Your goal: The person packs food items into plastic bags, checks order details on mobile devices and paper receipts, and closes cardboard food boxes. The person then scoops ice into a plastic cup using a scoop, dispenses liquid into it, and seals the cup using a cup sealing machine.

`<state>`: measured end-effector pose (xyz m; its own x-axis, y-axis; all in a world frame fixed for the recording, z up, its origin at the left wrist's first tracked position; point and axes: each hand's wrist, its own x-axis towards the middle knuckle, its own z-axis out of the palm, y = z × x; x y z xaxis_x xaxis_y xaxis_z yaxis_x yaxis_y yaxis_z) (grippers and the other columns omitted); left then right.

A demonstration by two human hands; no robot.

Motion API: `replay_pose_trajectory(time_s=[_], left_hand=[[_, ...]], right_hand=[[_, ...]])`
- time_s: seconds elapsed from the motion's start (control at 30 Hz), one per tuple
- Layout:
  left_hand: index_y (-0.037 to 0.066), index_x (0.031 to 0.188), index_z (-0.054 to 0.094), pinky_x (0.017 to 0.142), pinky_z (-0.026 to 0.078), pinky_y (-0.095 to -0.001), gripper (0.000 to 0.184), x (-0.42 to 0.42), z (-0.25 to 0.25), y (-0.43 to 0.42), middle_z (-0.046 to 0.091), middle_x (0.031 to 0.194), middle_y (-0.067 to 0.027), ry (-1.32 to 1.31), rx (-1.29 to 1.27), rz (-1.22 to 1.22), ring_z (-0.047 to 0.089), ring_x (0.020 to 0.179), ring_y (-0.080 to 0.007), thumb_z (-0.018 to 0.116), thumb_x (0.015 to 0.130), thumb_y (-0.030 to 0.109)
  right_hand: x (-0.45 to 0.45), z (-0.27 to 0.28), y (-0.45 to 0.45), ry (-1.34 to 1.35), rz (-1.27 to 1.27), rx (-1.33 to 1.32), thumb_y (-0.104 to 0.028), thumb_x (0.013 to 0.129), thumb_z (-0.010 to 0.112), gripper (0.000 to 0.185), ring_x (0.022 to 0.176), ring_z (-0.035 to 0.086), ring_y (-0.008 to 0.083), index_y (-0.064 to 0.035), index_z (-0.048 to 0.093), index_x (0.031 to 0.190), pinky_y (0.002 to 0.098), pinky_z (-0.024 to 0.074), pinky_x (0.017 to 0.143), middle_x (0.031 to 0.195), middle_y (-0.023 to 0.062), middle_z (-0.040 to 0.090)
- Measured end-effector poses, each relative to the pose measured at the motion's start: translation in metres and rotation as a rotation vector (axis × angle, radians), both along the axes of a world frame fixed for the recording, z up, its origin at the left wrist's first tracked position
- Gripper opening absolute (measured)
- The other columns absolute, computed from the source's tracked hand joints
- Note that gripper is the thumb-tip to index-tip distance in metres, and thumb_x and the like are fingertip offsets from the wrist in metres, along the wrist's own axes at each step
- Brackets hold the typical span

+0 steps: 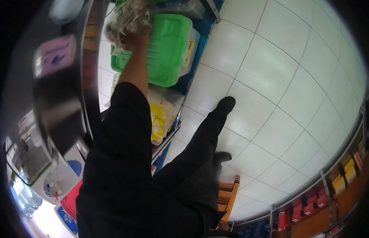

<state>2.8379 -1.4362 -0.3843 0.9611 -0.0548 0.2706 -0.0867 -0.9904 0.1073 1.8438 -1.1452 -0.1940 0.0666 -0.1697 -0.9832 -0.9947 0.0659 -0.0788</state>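
Bundle handling: contact made, hand not yet clear

Fingers of the left hand (137, 39) are largely covered by crumpled, clear plastic film; contact is visible, but whether they are clenched on the film or merely resting against it cannot be told. The right hand cannot be made out; its state is unknown.

Item location: the crumpled clear-plastic bundle with brownish tones (131, 18) lies at the left hand, over the upper-left part of a bright green, rectangular plastic lid (164, 49). Whether it rests on the lid or is held above it is not discernible.

Surroundings: the lid sits on a translucent plastic storage box (187, 61). Nearer the wearer is a clear plastic package with yellow print (157, 119). Both stand at a blue-edged shelf (191, 81); beyond lies a white tiled floor (279, 79).

Status (judgement): reaching is complete and handling is in progress. Separation of hand and bundle is outstanding. The lid appears to be seated on the box; no opening of it is evident.
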Motion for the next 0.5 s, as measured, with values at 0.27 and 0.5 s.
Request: replay_pose_trajectory(time_s=[0.27, 0.5], left_hand=[[0.0, 0.134, 0.047, 0.103, 0.039, -0.0495, 0.098, 0.103, -0.022, 0.001, 0.047, 0.134, -0.0294, 0.403, 0.031, -0.123, 0.047, 0.127, -0.0398, 0.074, 0.066, 0.065], [0.001, 0.091, 0.065, 0.078, 0.044, -0.0531, 0.03, -0.009, -0.028, 0.007, 0.063, 0.09, -0.0216, -0.188, -0.174, -0.454, 0.059, 0.088, -0.0422, 0.068, 0.071, 0.022]], right_hand=[[0.075, 0.001, -0.091, -0.063, -0.81, -0.024, -0.016, 0.093, 0.056, 0.013, 0.057, 0.054, 0.0155, -0.0047, 0.06, 0.098, 0.0271, 0.0432, 0.048, 0.071, 0.0045, 0.055], [0.169, -0.005, -0.182, 0.171, -1.02, -0.091, -0.017, 0.092, 0.061, 0.014, 0.067, 0.06, 0.0122, -0.0026, 0.062, 0.092, 0.0268, 0.0462, 0.052, 0.079, 0.0031, 0.062]])
